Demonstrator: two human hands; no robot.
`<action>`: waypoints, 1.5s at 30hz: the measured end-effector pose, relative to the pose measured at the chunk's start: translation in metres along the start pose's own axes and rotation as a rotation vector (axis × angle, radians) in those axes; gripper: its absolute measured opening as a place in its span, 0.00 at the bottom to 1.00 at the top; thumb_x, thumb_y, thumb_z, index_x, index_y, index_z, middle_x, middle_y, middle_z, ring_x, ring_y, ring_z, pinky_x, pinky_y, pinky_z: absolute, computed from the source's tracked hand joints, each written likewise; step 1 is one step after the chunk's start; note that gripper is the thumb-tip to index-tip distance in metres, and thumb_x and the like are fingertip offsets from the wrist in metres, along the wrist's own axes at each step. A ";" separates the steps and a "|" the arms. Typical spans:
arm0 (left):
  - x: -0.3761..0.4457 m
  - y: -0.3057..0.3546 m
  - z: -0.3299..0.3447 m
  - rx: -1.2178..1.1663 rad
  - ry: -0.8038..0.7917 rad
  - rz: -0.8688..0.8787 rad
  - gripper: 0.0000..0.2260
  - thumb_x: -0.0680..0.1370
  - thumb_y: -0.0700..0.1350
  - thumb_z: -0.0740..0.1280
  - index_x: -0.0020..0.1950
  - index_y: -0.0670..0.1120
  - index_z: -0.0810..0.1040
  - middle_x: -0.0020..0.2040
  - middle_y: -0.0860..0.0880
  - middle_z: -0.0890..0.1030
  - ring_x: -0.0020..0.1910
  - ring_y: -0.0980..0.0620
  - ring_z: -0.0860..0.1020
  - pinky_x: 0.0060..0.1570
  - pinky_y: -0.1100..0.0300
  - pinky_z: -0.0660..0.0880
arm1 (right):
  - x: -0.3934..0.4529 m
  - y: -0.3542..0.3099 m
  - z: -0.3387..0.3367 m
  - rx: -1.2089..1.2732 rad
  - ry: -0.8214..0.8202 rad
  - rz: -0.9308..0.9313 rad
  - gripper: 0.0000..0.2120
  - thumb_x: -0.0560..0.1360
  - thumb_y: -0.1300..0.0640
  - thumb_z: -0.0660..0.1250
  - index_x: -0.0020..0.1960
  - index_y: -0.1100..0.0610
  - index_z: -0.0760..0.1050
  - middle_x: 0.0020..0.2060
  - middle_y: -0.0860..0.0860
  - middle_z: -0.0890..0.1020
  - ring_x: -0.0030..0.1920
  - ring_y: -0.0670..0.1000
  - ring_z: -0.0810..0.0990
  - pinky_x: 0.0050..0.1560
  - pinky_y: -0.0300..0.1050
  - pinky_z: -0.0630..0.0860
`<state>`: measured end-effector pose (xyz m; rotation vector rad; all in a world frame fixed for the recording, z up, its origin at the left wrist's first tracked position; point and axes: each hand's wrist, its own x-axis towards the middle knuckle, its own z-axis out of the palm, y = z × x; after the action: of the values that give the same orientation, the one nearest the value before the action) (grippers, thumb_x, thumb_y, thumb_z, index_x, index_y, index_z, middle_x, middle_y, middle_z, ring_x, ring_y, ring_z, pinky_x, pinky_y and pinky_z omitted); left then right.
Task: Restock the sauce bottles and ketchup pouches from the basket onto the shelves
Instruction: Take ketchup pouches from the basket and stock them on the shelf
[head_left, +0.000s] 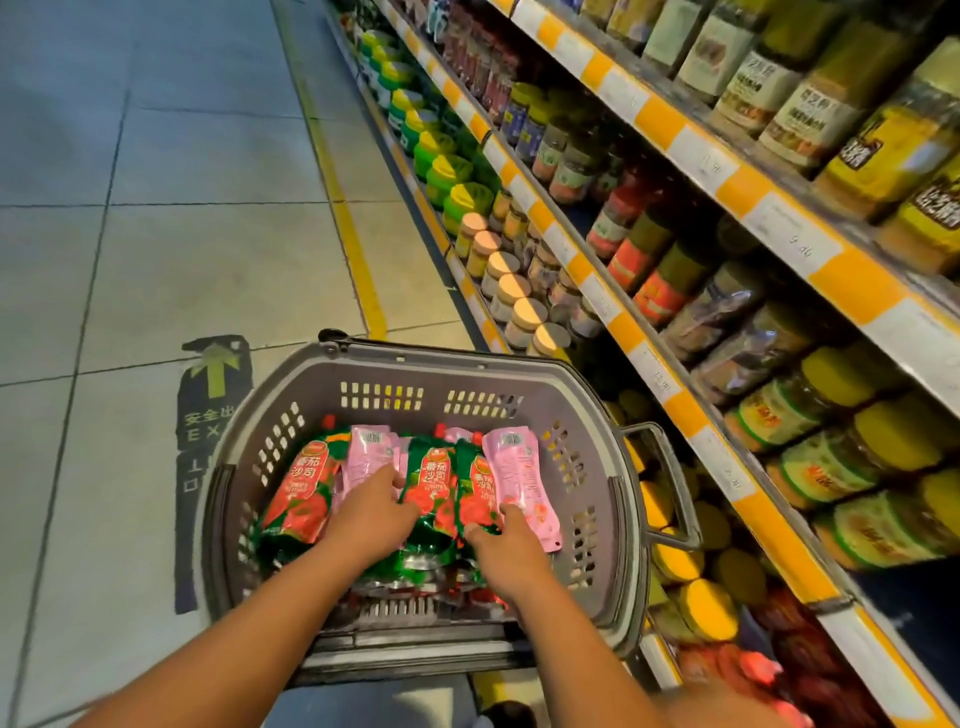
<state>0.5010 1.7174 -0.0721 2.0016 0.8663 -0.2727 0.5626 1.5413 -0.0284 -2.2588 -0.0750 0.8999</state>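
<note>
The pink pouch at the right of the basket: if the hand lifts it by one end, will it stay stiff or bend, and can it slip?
The pink pouch will probably sag, since it looks like soft film that lies curved over the red pouches. Its glossy surface may be slippery. The right hand should likely grip it at the middle.

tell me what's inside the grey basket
The grey basket holds red-green ketchup pouches and pink pouches. Both hands cover the middle; whatever lies under the top layer is hidden.
</note>
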 end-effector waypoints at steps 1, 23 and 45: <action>0.002 0.000 0.003 0.016 0.011 -0.009 0.16 0.78 0.54 0.70 0.63 0.53 0.71 0.46 0.51 0.80 0.40 0.50 0.83 0.47 0.49 0.82 | 0.005 0.001 0.001 0.002 -0.001 0.016 0.22 0.83 0.51 0.66 0.74 0.54 0.67 0.66 0.49 0.76 0.67 0.55 0.75 0.63 0.45 0.69; 0.013 0.010 0.016 -0.162 -0.027 -0.148 0.16 0.70 0.46 0.78 0.49 0.45 0.74 0.43 0.46 0.80 0.40 0.47 0.80 0.40 0.53 0.77 | 0.060 0.032 0.009 0.070 0.107 0.209 0.15 0.80 0.51 0.71 0.60 0.59 0.72 0.55 0.56 0.80 0.53 0.58 0.80 0.49 0.47 0.74; 0.004 0.013 0.011 -0.196 0.015 -0.096 0.13 0.76 0.48 0.73 0.59 0.49 0.75 0.48 0.51 0.81 0.44 0.51 0.81 0.43 0.56 0.77 | 0.065 0.024 0.018 0.478 0.041 0.346 0.17 0.73 0.58 0.73 0.58 0.62 0.75 0.48 0.61 0.84 0.47 0.59 0.86 0.37 0.50 0.83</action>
<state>0.5140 1.7060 -0.0717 1.7858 0.9624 -0.2188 0.5963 1.5521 -0.0909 -1.8633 0.5114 0.9289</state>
